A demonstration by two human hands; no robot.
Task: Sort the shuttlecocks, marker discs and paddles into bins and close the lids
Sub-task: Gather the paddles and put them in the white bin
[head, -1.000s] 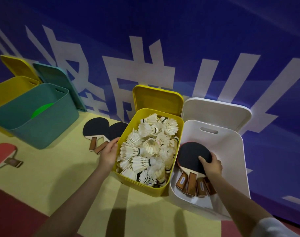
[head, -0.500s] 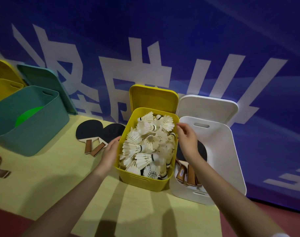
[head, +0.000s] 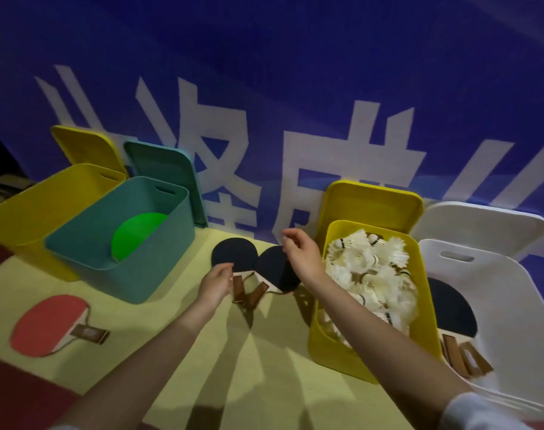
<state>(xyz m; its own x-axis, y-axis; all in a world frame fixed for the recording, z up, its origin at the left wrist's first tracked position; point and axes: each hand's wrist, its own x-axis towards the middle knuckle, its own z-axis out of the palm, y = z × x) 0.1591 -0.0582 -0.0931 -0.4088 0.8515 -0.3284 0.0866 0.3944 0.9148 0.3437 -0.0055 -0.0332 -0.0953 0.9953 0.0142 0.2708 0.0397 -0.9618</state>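
Now both hands sit over the two black paddles (head: 252,268) on the yellow mat (head: 159,330). The left hand (head: 215,282) hovers at the near edge of the left blade, fingers loosely curled and holding nothing, right beside the wooden handles. The right hand (head: 301,256) hangs above the right blade, fingers relaxed and bent, gripping nothing. Just right of that hand stands the yellow bin (head: 332,349), heaped with white shuttlecocks (head: 370,274), its lid propped up behind it. Further right, the white bin (head: 506,293) holds more black paddles. Off to the left of the left hand, a teal bin (head: 124,274) shows a green disc (head: 134,237) inside, and a red paddle (head: 50,324) lies flat on the mat.
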